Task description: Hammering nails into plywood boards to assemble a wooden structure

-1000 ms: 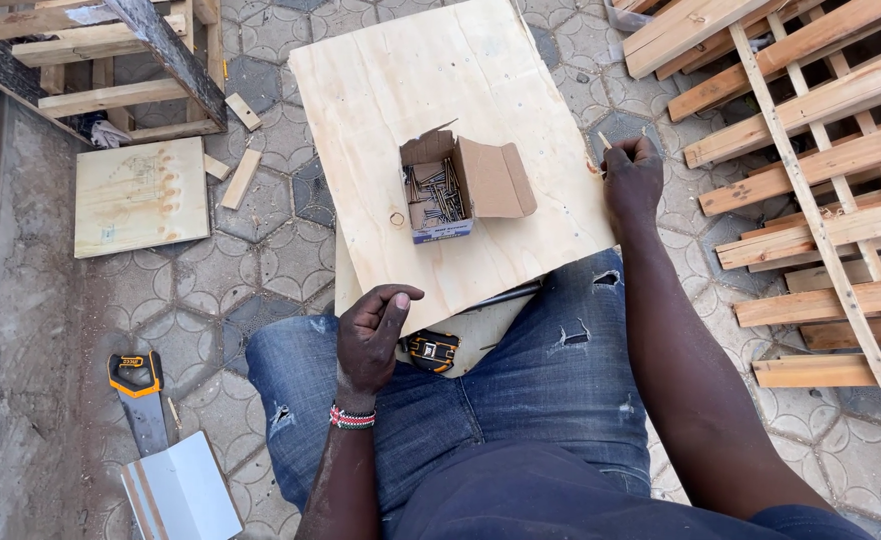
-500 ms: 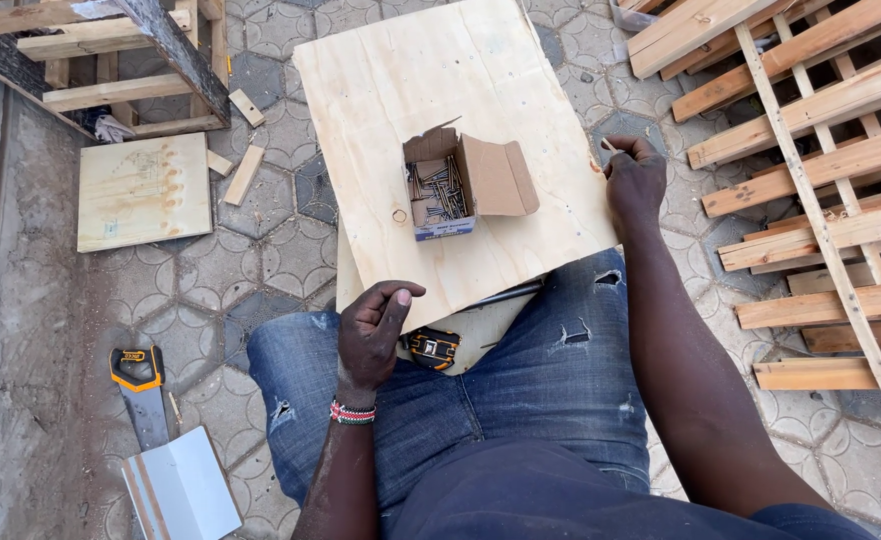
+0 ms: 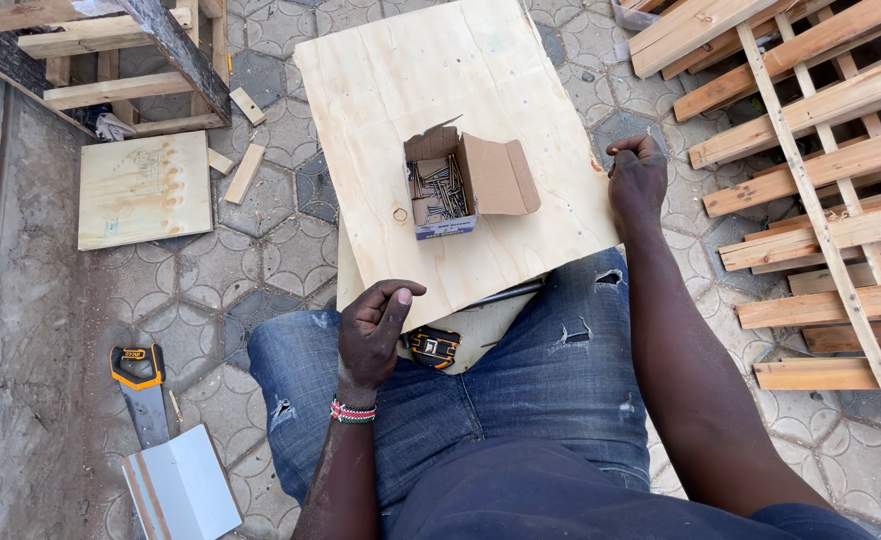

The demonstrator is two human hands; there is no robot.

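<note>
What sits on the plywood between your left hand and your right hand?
In the head view, an open cardboard box of nails sits on the plywood sheet, between the left hand and right hand.

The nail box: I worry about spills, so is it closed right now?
No, the nail box sits on the plywood sheet with its flaps folded open, and the nails inside are showing.

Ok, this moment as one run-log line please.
left hand: curled at near edge of plywood sheet | right hand: at sheet's right edge | open box of nails: on sheet | tape measure: under sheet
</note>
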